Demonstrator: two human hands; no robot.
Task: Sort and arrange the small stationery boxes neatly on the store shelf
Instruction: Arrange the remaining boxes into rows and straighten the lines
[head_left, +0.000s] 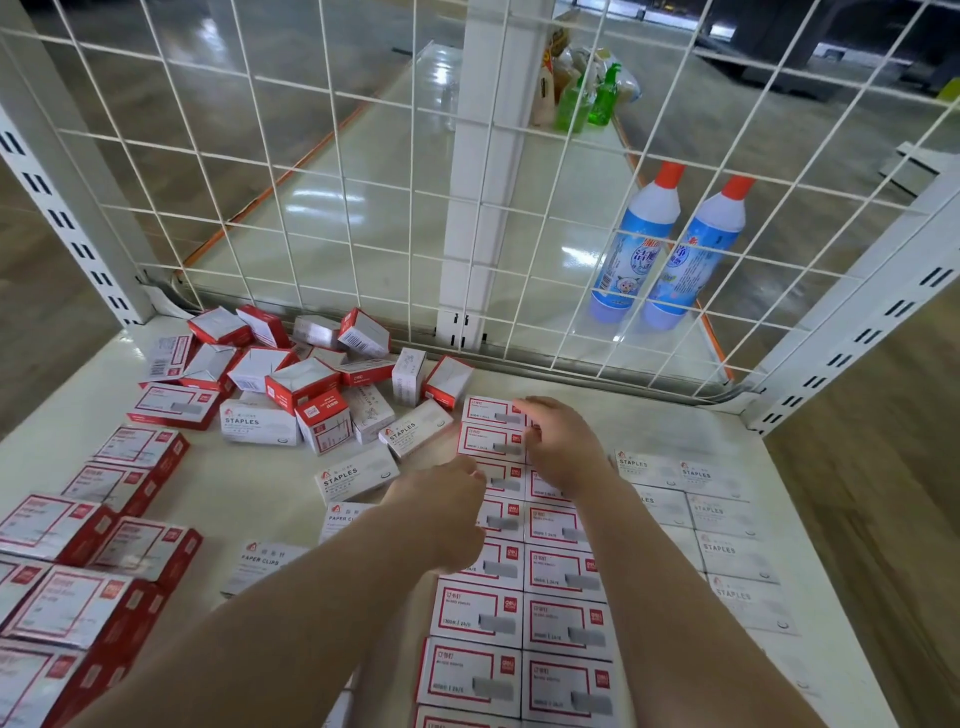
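Observation:
Two neat columns of red-and-white staple boxes (478, 618) run down the middle of the white shelf (649, 415). My right hand (563, 441) lies over the far end of those columns, fingers touching the top boxes (491, 410). My left hand (447, 509) rests with curled fingers at the left edge of the left column; what it holds, if anything, is hidden. White STAPLES boxes (727, 556) form columns on the right. A loose heap of mixed boxes (306, 384) lies at the back left. Larger red boxes (93, 561) stand in rows at the left.
A white wire grid (322, 171) closes the back of the shelf. Behind it stand two blue bottles with red caps (660, 249) and green bottles (587, 98). White PAPER CLIPS boxes (265, 564) lie between my forearms and the red rows. Slotted uprights flank both sides.

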